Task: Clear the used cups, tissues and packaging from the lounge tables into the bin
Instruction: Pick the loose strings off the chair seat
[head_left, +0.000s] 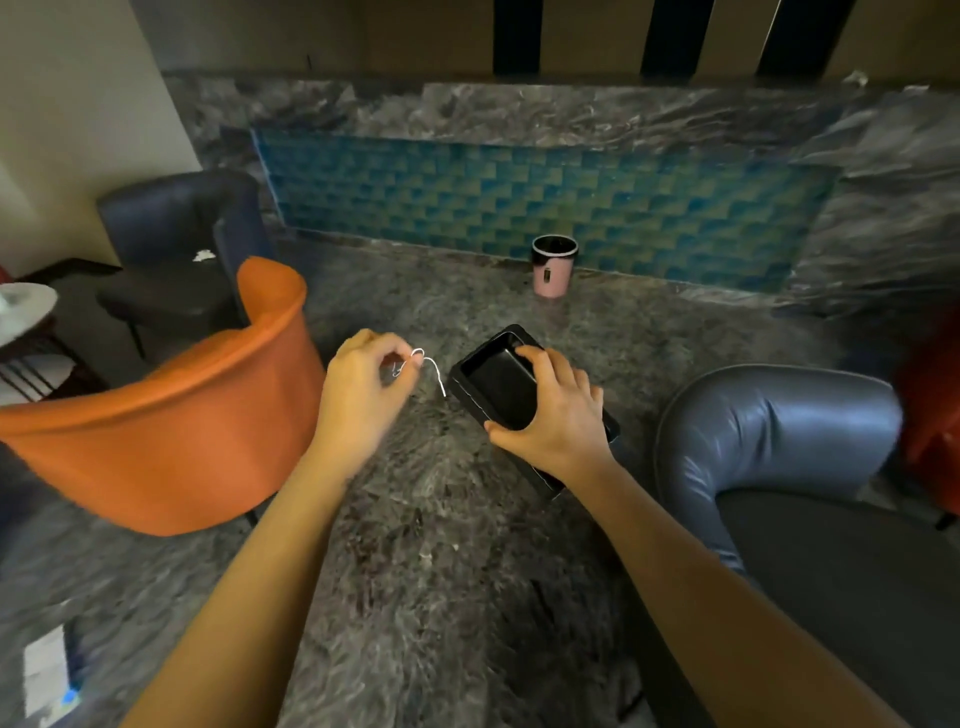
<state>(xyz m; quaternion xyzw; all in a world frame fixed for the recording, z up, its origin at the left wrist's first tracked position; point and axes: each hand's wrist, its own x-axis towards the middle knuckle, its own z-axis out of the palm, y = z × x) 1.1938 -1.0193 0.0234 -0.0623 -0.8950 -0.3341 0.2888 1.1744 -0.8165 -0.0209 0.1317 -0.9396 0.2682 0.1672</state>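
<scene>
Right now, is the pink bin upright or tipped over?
Upright: the pink bin stands on its base, open mouth facing up.

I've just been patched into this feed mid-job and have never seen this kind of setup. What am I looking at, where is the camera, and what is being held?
There is no machine here: these are a person's two bare hands, seen from one wide camera worn on the head, looking forward and down. The left hand pinches a thin white strip between its fingers. The right hand grips a black plastic tray. Both are held above the marbled grey floor. Ahead, by the teal tiled wall, stands a pink bin with a dark liner. An orange chair is on the left, a silver-grey chair on the right.
</scene>
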